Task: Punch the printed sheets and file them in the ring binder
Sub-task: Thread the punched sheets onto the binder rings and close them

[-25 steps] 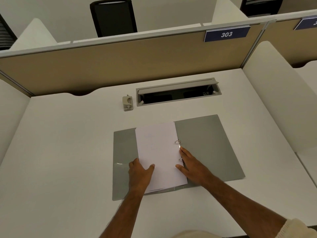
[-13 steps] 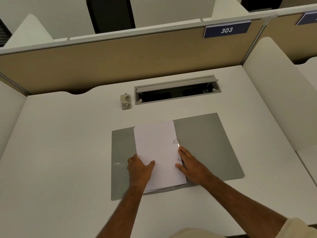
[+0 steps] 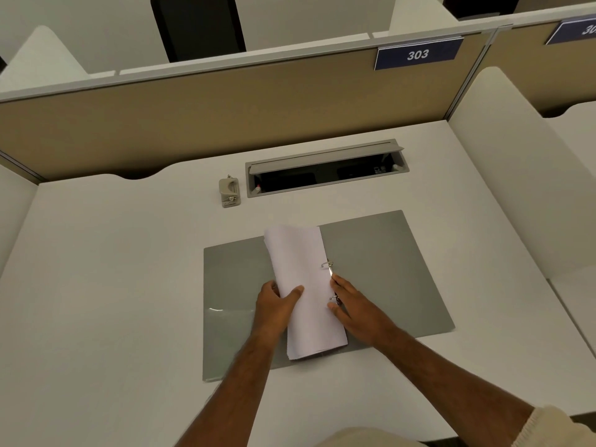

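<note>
Since a moment ago, the left edge of the white sheets (image 3: 303, 285) is lifting and curling over, gripped by the left hand (image 3: 274, 304). The stack is lying on the open grey ring binder (image 3: 387, 269) on the tabletop (image 3: 96, 285), against its metal rings (image 3: 328, 264). The right hand (image 3: 351, 301) is resting flat, fingers straight, beside the rings.

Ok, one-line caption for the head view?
Left hand lifts the sheets' edge while right hand steadies them at the binder rings.
</note>
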{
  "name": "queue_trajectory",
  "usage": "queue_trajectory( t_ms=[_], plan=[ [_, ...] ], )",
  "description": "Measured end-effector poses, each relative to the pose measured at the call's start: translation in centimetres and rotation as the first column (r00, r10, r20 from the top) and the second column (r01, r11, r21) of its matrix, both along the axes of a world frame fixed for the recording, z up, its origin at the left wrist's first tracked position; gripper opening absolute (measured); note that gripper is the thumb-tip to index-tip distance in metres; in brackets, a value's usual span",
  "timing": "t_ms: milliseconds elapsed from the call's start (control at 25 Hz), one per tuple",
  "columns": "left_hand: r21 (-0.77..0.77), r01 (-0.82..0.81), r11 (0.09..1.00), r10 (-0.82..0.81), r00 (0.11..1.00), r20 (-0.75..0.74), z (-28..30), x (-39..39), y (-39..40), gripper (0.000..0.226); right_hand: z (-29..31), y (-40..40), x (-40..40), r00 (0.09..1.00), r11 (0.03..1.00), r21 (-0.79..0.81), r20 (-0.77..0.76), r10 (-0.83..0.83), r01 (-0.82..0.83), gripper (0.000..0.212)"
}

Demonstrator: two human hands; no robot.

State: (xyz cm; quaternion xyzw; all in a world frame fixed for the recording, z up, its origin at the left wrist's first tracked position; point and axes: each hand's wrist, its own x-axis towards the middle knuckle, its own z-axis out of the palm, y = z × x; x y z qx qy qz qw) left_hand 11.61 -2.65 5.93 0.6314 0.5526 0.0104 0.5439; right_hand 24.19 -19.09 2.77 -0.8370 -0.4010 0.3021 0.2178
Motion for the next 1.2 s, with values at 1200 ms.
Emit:
queue_trajectory(
  t_ms=[1200],
  plan=[
    [-0.119, 0.401, 0.908, -0.376, 0.907, 0.189, 0.3, 7.0, -4.0, 0.068, 1.3, -1.2, 4.3, 0.653, 0.793, 0.127, -0.652, -0.385, 0.595, 0.038]
  ],
)
